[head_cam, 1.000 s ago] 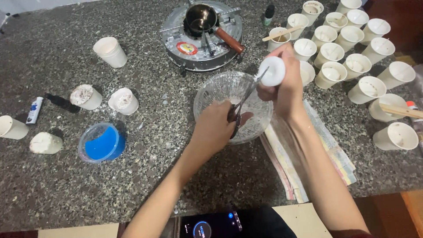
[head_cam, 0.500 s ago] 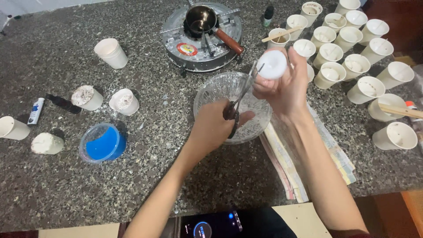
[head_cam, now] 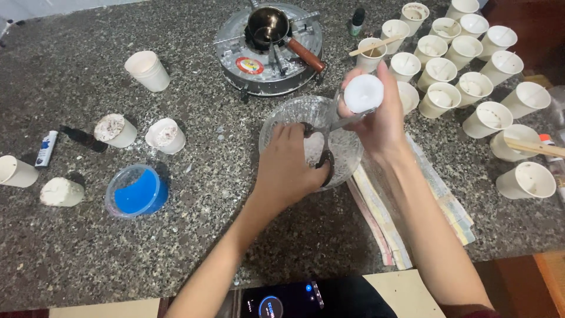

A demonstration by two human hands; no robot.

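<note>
My left hand (head_cam: 288,171) grips a pair of dark-handled scissors (head_cam: 327,158) over a clear glass bowl (head_cam: 276,121) on the speckled stone counter. The blades slant up to the right and reach the underside of a white paper cup (head_cam: 363,93). My right hand (head_cam: 382,123) holds that cup on its side above the bowl's far right rim, its round white end turned towards me. What lies inside the bowl is mostly hidden by my left hand.
Behind the bowl stands a round metal burner (head_cam: 235,50) with a small dark pot (head_cam: 268,26). Several white cups (head_cam: 488,118) crowd the right side, others the left (head_cam: 166,135). A blue-lidded tub (head_cam: 136,191), a folded paper (head_cam: 424,200) and a phone (head_cam: 282,301) lie nearer me.
The scissors have swung from steeply upright to a lower slant under the cup. My right hand has turned the cup and shifted it slightly right.
</note>
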